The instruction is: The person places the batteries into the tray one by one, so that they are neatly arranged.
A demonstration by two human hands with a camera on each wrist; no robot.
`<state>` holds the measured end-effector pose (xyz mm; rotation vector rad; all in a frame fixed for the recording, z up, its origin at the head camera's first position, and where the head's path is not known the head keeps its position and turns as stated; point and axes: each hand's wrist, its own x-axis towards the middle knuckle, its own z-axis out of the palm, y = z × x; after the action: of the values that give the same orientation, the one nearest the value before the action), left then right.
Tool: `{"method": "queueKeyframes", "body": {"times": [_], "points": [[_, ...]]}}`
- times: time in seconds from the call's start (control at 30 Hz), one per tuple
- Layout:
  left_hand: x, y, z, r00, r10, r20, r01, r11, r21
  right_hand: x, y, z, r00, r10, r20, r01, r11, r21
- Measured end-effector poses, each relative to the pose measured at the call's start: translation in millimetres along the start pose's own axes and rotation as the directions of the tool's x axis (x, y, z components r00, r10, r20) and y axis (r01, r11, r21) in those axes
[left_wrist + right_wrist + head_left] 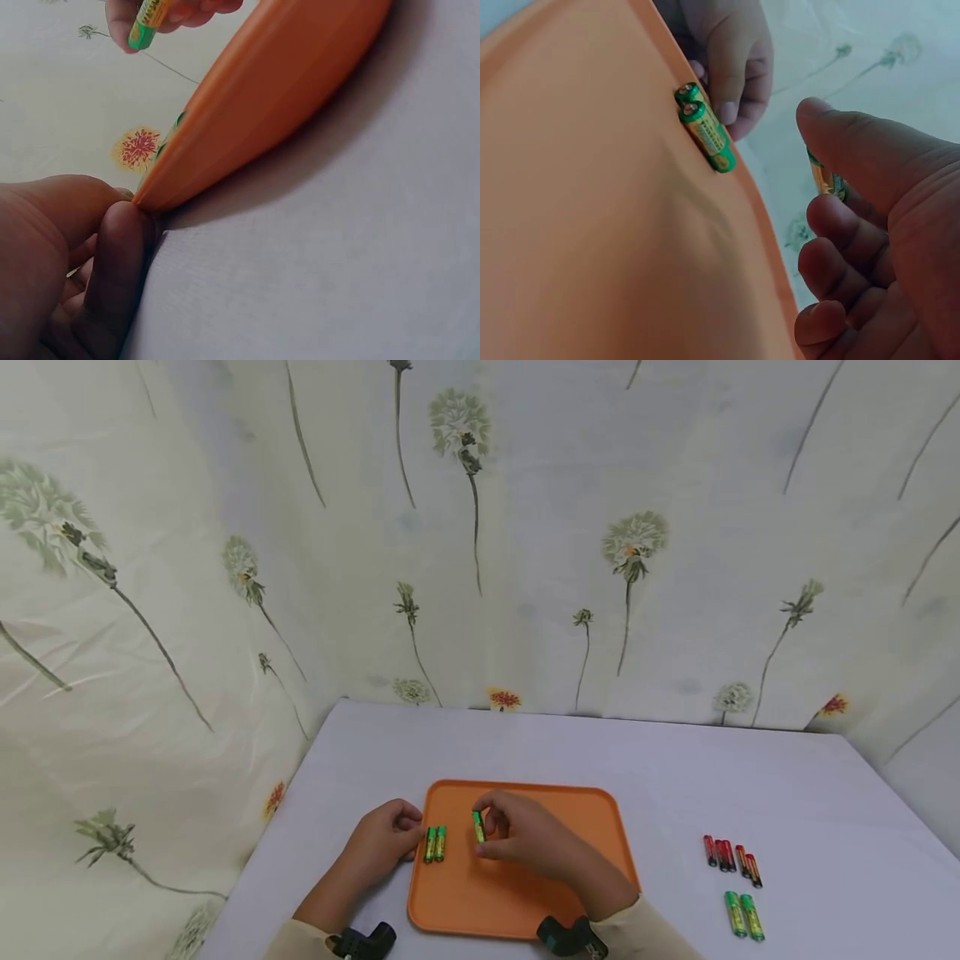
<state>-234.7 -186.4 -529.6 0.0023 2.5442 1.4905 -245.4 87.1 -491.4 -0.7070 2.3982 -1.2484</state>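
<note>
Only my head view takes in the red batteries [730, 857], well right of the tray [465, 902]. My left wrist view reveals the left hand [382, 845] pinching the tray's rim. The right hand [521, 832], fingers bent toward thumb, holds a green battery [479, 828] above the tray, near the green pair [440, 843] lying there.

backdrop [540, 643]: pale, dandelion-printed, creased at left | table [660, 777]: whitish, plain

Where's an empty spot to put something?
Bare table lies between the orange tray and red batteries, and beyond the tray. The tray's near-left corner is bare too. Crowded: the tray's left side, two green batteries and the left hand; mid-tray, the right hand.
</note>
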Motion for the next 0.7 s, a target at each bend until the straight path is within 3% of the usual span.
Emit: {"method": "queueKeyframes", "body": {"times": [0.37,0.7], "points": [[0.4,-0.6,-0.8,1.000,0.027,-0.004,-0.027,1.000,-0.001,17.1,-2.7,16.7,1.000,0.008,0.028,-0.005,0.996,-0.086],[0.6,0.9,-1.3,1.000,0.017,0.009,-0.017,1.000,-0.002,26.1,-7.3,29.0,0.995,0.095,0.039,-0.086,0.978,-0.191]]}}
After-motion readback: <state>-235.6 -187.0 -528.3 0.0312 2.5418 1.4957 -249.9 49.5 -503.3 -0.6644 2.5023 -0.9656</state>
